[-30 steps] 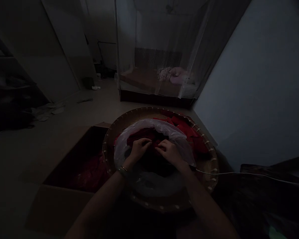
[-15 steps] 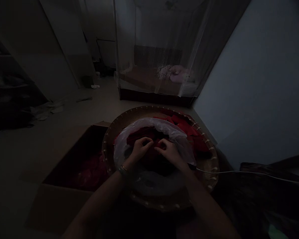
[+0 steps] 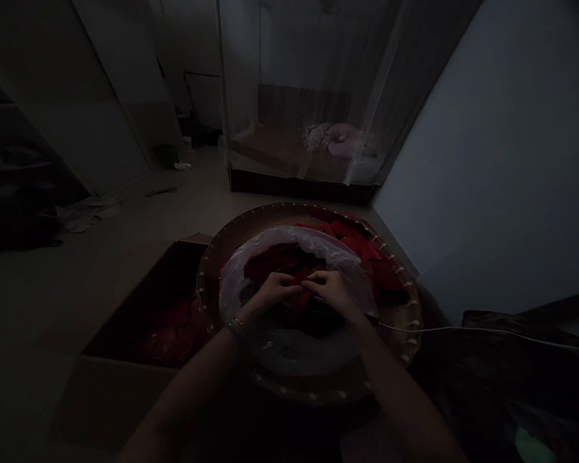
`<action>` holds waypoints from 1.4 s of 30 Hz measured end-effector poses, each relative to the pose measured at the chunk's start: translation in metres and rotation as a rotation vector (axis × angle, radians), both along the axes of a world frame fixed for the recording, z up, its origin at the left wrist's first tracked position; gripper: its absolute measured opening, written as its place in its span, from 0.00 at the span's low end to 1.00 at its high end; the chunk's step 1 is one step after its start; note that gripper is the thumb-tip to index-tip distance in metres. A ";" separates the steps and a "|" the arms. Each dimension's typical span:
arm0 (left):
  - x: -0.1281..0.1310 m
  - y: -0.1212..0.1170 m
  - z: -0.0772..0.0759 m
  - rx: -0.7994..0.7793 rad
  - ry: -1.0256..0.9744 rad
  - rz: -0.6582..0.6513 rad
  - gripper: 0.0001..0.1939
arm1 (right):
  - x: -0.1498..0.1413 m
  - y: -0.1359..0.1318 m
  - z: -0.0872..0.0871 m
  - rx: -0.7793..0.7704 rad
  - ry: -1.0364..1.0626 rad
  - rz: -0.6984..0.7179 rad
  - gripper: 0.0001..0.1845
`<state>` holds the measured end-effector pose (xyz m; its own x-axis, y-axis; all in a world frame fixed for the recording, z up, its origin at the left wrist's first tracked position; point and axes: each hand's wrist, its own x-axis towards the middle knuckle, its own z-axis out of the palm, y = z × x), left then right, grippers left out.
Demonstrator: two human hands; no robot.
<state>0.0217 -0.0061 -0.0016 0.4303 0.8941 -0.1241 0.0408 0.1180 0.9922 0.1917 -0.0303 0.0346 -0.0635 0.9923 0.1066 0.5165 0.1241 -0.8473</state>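
Both hands meet over an open clear plastic bag resting in a round woven basket tray. My left hand pinches a small red piece from the left. On its other side my right hand has thumb and fingertips closed on the same piece. Dim light hides whether it is cloth or paper. More dark red material fills the bag below the hands. Red folded pieces lie along the tray's far right side, outside the bag.
An open cardboard box with red bundles stands left of the tray. A white cable runs rightward from a dark object at the tray. Behind are a netted bed and, at right, a pale wall.
My hands have come closer together, fingertips now nearly meeting on the red piece, which shows more clearly between them. The view has shifted very slightly.
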 end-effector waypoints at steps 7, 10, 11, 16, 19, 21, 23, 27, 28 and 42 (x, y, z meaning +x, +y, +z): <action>-0.001 -0.004 -0.008 -0.173 -0.038 -0.172 0.22 | 0.002 0.003 -0.004 0.003 -0.018 -0.028 0.12; -0.003 -0.001 -0.013 -0.165 -0.073 -0.125 0.22 | 0.015 0.007 -0.010 0.026 -0.024 0.005 0.17; -0.003 0.000 -0.014 -0.150 -0.099 -0.080 0.23 | 0.021 0.007 -0.012 0.016 -0.064 0.036 0.19; -0.002 0.004 -0.013 -0.159 -0.241 0.105 0.22 | 0.048 -0.012 -0.032 -0.026 -0.621 0.230 0.26; 0.000 0.003 -0.011 -0.233 -0.320 0.087 0.23 | 0.051 -0.024 -0.050 -0.088 -0.861 0.189 0.31; 0.001 0.001 -0.010 -0.258 -0.348 0.067 0.23 | 0.052 -0.026 -0.058 -0.088 -0.875 0.186 0.33; 0.001 0.000 -0.008 -0.247 -0.357 0.078 0.23 | 0.055 -0.023 -0.062 -0.096 -0.789 0.202 0.32; 0.000 -0.001 -0.006 -0.170 -0.297 0.089 0.22 | 0.068 -0.012 -0.051 -0.089 -0.441 0.169 0.30; 0.001 -0.002 -0.007 -0.154 -0.271 0.072 0.22 | 0.070 -0.011 -0.045 -0.080 -0.351 0.138 0.30; 0.015 -0.015 -0.015 -0.056 0.030 -0.164 0.23 | 0.037 -0.008 0.000 -0.101 -0.202 0.105 0.25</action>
